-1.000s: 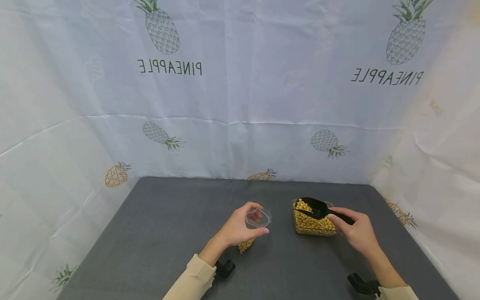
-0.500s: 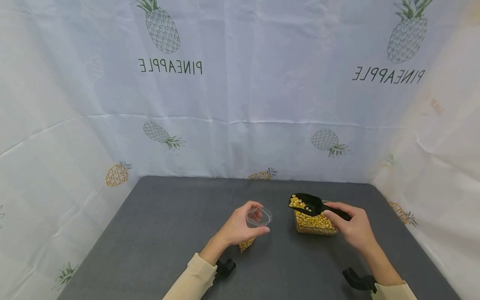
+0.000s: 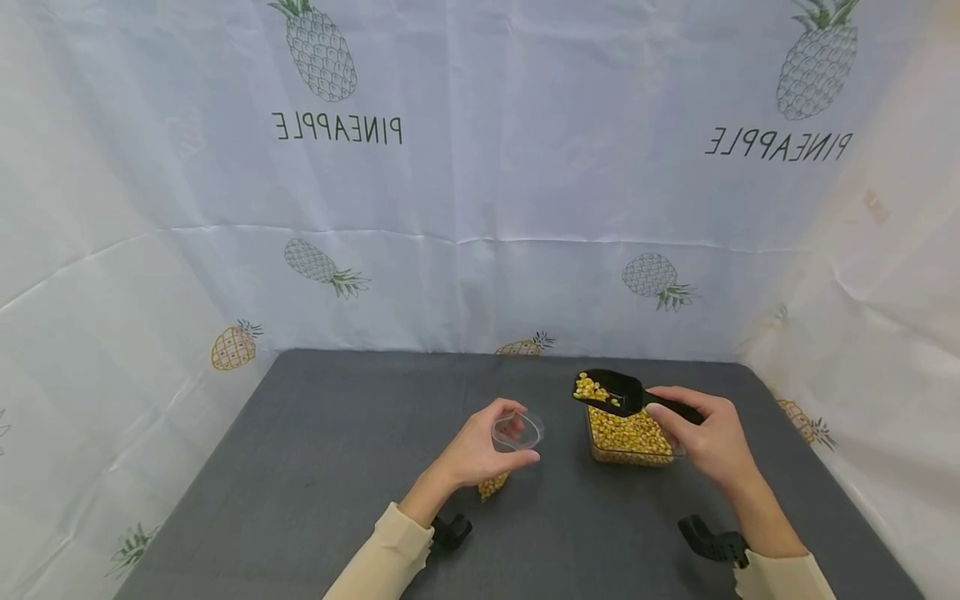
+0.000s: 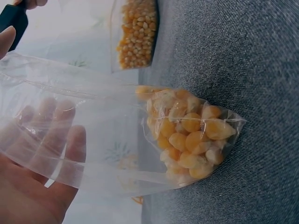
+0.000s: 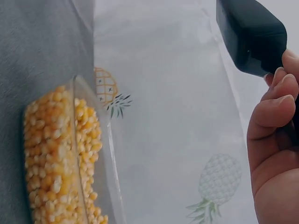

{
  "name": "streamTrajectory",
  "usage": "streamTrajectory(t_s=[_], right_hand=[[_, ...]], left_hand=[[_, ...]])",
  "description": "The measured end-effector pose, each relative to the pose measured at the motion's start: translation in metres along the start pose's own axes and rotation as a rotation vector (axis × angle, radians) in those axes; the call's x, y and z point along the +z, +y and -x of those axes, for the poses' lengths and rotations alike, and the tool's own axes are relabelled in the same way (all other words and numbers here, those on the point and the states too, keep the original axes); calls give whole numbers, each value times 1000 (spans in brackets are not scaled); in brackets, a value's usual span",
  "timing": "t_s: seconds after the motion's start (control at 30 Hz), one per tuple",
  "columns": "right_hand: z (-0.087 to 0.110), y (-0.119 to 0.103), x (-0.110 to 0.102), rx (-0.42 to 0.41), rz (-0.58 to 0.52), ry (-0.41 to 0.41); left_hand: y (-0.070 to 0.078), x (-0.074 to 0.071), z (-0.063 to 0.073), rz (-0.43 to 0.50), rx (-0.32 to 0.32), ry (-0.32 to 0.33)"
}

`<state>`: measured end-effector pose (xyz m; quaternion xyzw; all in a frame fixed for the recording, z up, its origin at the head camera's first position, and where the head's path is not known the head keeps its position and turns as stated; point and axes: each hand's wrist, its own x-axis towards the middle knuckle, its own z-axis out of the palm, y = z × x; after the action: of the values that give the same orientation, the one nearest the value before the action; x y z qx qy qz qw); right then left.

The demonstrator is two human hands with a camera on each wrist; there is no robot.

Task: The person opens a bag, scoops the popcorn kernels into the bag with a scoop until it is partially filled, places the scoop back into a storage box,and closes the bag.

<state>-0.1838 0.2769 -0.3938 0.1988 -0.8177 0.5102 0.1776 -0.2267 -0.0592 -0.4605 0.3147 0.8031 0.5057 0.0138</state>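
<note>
Above the far left part of the clear box (image 3: 632, 452), the black scoop (image 3: 624, 388) hangs with a small heap of kernels (image 3: 590, 388) at its front end. A second ago it sat down among the corn; it has since come up free of the box and drifted slightly left, so this load is out but, as I judge it, not yet delivered anywhere. The right hand (image 3: 708, 437) grasps the handle. To the left and nearer, the left hand (image 3: 480, 450) has its fingers and thumb curved round the spread mouth of a clear bag (image 4: 110, 149), whose bottom holds some corn (image 4: 189, 133); this grip looks unchanged.

Part of the bag is hidden behind the hand from the head, and whether it rests on the grey surface (image 3: 360, 450) or hangs just over it I cannot tell. The right wrist view shows only the scoop's underside, cut off, and the box is cropped too. Beyond stands pineapple-print cloth (image 3: 480, 292).
</note>
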Motion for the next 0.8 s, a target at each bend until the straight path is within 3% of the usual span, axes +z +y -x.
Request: streamTrajectory(t_s=[0.33,0.8], right_hand=[[-8,-11,12,-22,-46,-15],[-6,-9,36,-6,-78,-112]], left_hand=[[-1,-2,-1,3,6,-8],[1,-1,1,1,3,-24]])
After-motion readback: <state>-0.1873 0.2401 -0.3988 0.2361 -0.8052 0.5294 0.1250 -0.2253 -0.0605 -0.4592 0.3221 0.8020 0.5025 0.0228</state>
